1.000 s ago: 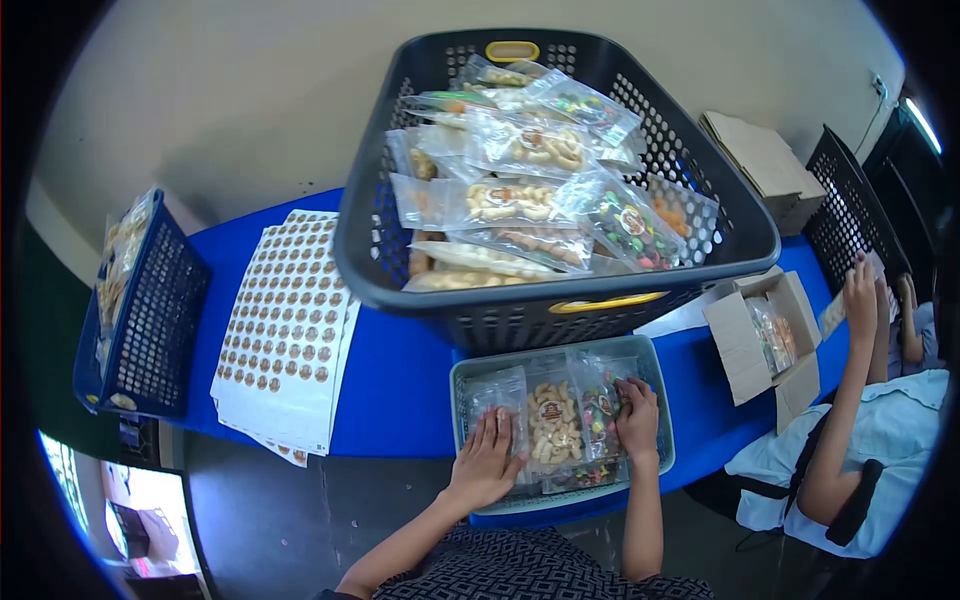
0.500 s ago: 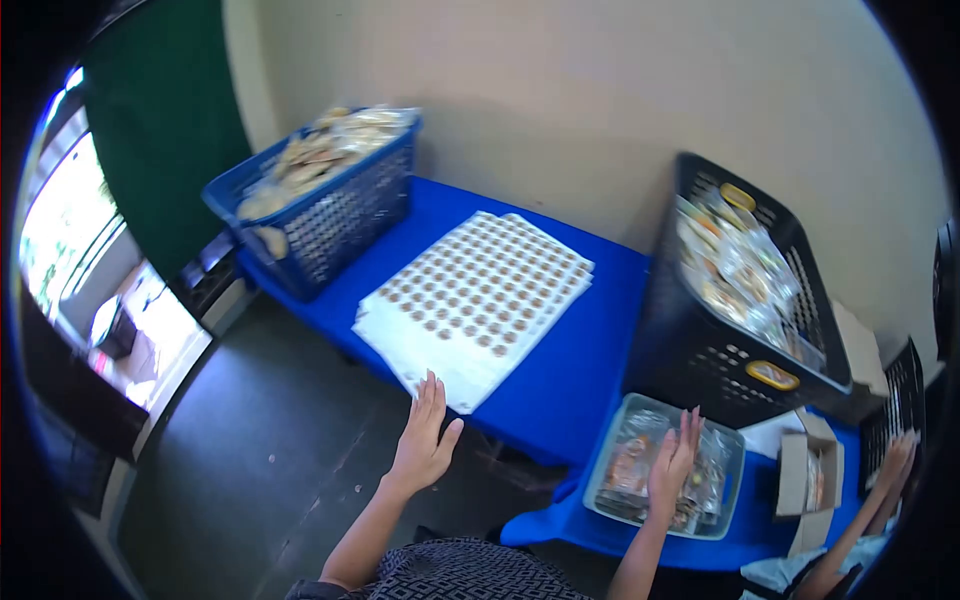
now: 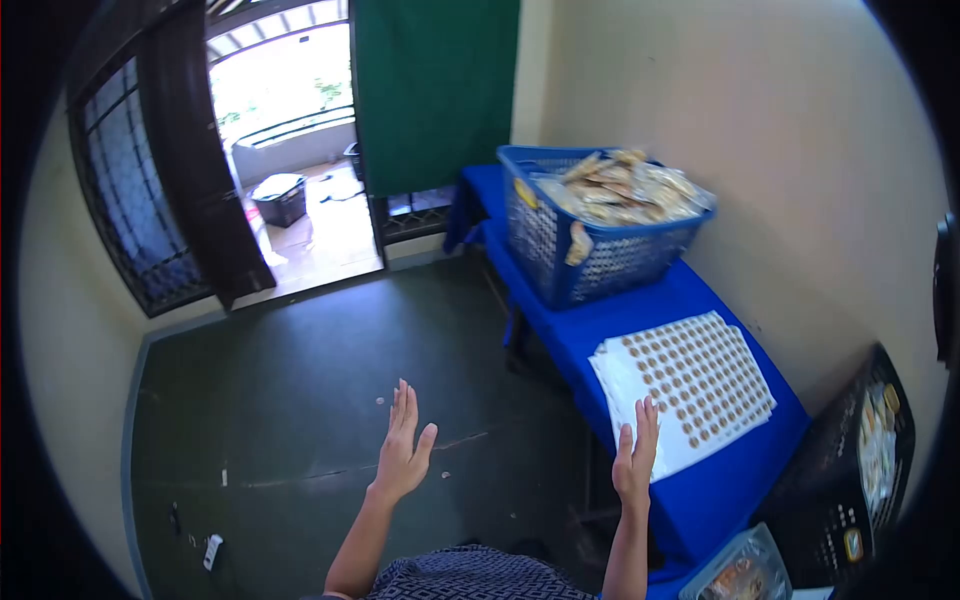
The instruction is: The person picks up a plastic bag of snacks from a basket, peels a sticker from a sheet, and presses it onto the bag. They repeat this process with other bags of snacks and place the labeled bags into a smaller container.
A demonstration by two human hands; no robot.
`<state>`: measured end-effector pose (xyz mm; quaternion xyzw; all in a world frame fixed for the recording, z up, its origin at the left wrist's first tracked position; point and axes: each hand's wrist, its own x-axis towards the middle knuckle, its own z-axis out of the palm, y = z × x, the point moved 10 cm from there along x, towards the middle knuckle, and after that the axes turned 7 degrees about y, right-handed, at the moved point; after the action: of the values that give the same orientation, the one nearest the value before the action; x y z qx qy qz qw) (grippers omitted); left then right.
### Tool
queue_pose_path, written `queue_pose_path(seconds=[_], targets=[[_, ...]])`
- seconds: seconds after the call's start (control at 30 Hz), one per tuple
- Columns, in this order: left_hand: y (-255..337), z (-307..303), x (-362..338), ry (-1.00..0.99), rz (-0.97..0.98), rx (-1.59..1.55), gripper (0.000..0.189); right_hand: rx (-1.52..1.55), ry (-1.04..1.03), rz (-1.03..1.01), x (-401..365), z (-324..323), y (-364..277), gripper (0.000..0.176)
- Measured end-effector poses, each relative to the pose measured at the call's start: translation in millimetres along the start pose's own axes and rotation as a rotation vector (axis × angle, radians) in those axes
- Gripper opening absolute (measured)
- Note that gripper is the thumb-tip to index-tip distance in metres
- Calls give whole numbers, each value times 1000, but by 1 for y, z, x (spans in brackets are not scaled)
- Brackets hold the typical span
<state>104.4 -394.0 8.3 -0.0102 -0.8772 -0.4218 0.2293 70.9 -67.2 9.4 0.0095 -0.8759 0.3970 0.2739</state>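
Note:
My left hand (image 3: 402, 450) is raised over the dark floor, fingers straight and thumb apart, holding nothing. Also empty, my right hand (image 3: 635, 462) is held up with its fingers extended; it overlaps the near edge of the white sticker sheets (image 3: 700, 375) in this view. Those sheets lie stacked on the blue-clothed table (image 3: 690, 505) and carry rows of round brown stickers. Behind them on the table stands a blue plastic basket (image 3: 600, 245) heaped with clear packets of pale brown contents.
At the lower right are a black basket (image 3: 825, 480) of packets and a clear tub (image 3: 735, 570) of packets. An open doorway (image 3: 300, 150) stands at the back left beside a green curtain (image 3: 435, 95). Small scraps and a white item (image 3: 212, 551) lie on the floor (image 3: 300, 400).
My view has swung left, so the table and baskets now sit further right and the doorway shows fully. My right hand no longer overlaps the tub. The other person's hands have left view.

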Motion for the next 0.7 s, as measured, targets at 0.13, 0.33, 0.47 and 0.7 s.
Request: queue_pose_path(seconds=[0.13, 0.33, 0.47, 0.7], targets=[[-34, -35, 3, 101, -94, 33, 59, 50, -117, -76, 23, 60, -35, 45], [-64, -46, 42, 177, -140, 63, 57, 194, -143, -118, 73, 115, -56, 44], [-59, -38, 111, 223, -69, 26, 57, 247, -67, -157, 139, 123, -65, 43], [6, 13, 266, 212, 240, -80, 56, 305, 132, -263, 256, 102, -65, 41]])
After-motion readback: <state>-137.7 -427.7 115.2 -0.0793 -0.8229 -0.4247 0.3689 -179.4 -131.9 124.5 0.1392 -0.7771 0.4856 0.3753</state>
